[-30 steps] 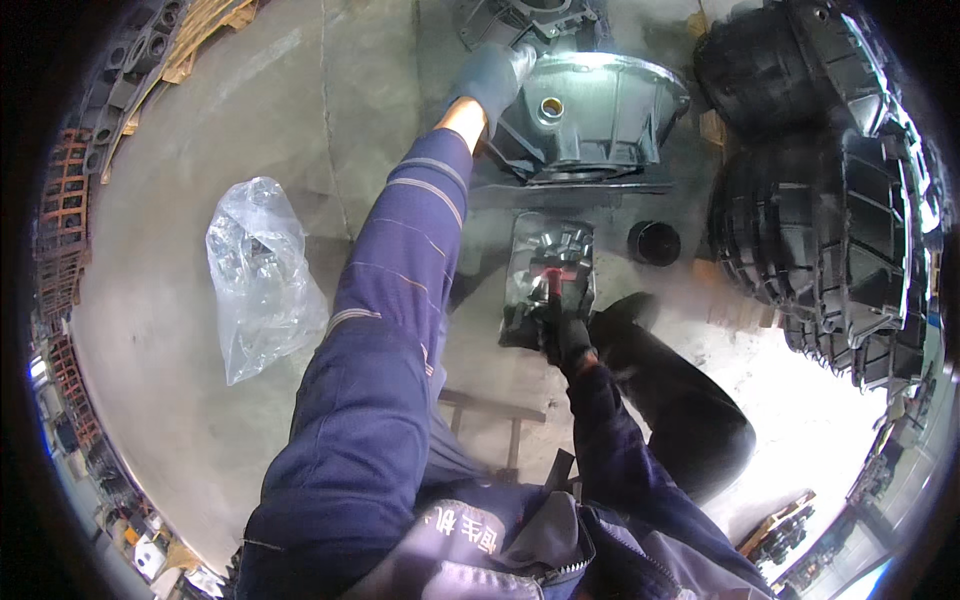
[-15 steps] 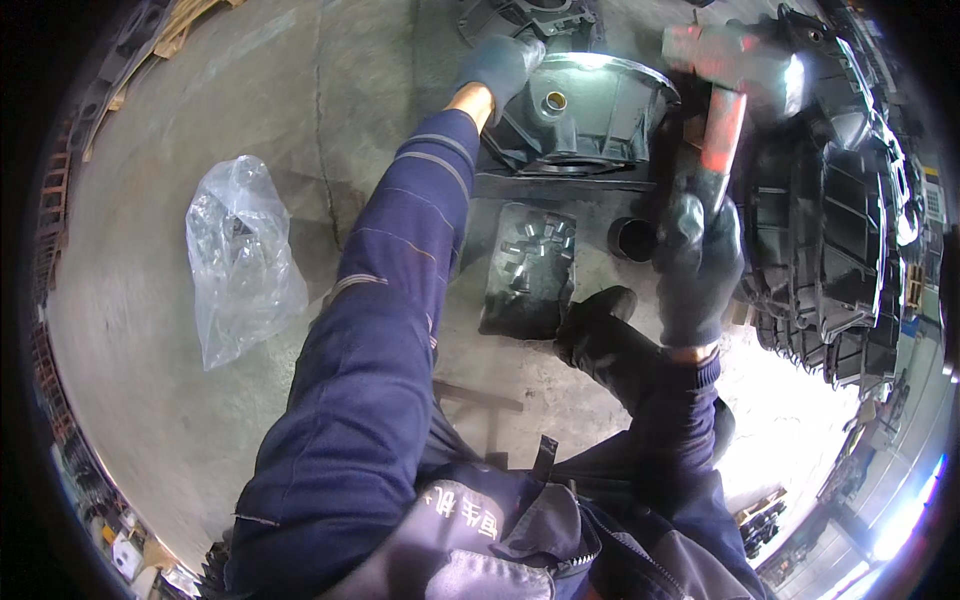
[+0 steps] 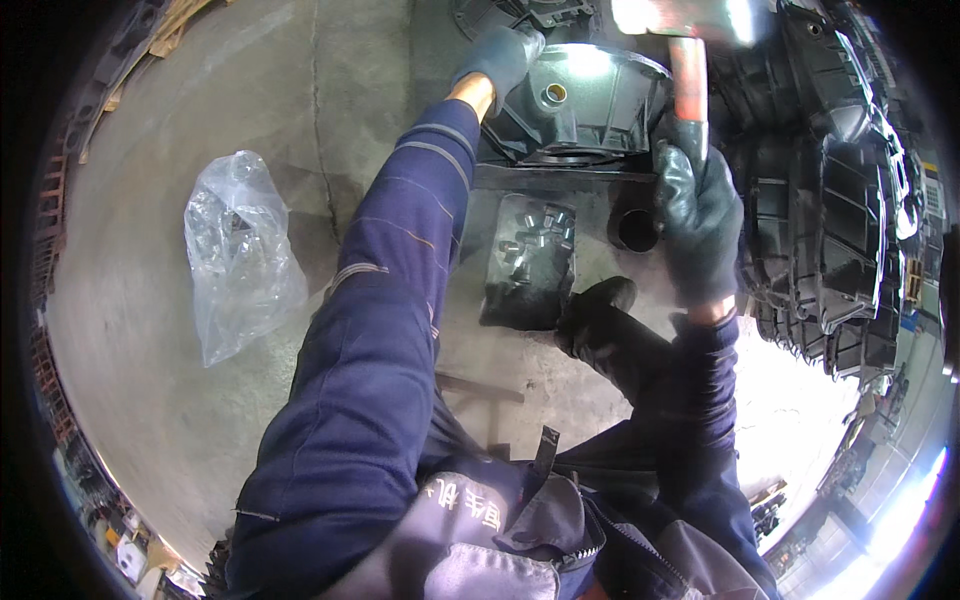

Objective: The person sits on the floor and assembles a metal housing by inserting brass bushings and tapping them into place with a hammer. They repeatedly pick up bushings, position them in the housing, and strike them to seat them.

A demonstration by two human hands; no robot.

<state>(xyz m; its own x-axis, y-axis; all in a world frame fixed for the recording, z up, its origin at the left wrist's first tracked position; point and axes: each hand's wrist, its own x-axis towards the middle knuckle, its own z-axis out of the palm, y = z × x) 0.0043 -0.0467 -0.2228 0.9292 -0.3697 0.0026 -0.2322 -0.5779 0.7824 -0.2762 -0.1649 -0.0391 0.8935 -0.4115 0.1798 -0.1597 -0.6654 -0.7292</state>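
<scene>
My right hand (image 3: 702,228), in a dark glove, is wrapped round the handle of a hammer (image 3: 690,85). The handle is red and black, and the hammer's head, blurred, is raised at the top edge, right of a grey cast-metal housing (image 3: 615,112). At the housing's upper left rim is my gloved left hand (image 3: 498,62), its fingers drawn together; whatever lies between them is hidden. A brass-coloured ring (image 3: 555,94) shows in a round boss on the housing. Nearer to me, short metal sleeves (image 3: 540,228) lie in a dark shallow tray (image 3: 525,305) on the floor.
Large dark ribbed castings (image 3: 825,225) are stacked along the right side. Another casting (image 3: 560,12) lies beyond the housing. A dark round cup-like piece (image 3: 637,230) stands right of the tray, near my shoe (image 3: 600,305). On the left floor lies a clear plastic bag (image 3: 240,260).
My right hand has raised the hammer, up and slightly left in the picture, so its head reaches the top edge. My left hand stays at the housing's rim.
</scene>
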